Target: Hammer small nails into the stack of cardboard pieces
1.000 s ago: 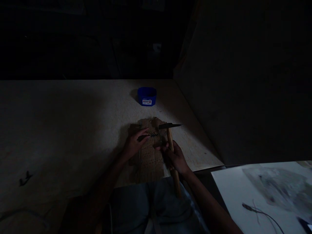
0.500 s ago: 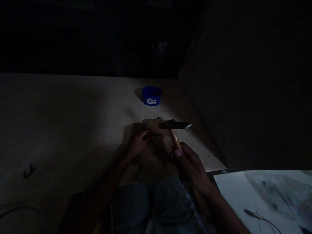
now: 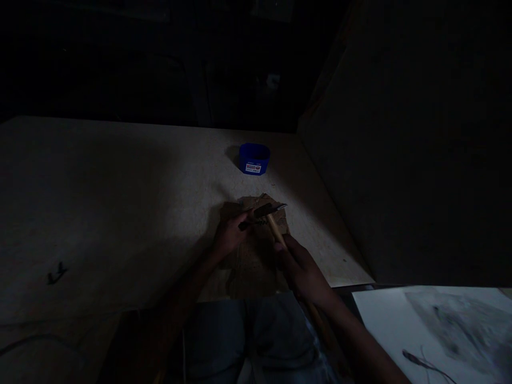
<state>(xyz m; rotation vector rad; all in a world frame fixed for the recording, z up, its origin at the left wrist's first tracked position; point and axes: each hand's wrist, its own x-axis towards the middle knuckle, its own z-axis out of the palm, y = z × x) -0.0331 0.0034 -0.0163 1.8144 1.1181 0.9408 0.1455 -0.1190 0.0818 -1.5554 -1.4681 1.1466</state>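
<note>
Dim workshop, seemingly: hammer (image 3: 275,229), battered brown board (image 3: 256,274), broad worktable (image 3: 136,186).

Hammer (image 3: 274,228) lowered, head (image 3: 263,210) nearer left hand (image 3: 229,236)

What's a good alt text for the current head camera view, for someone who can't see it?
In dim light, a right hand grips a wooden-handled hammer, its metal head close to the left hand, over a brown board. A blue labelled bin stands beyond on the pale tabletop; whether the left hand holds anything is too dark to tell.
</note>
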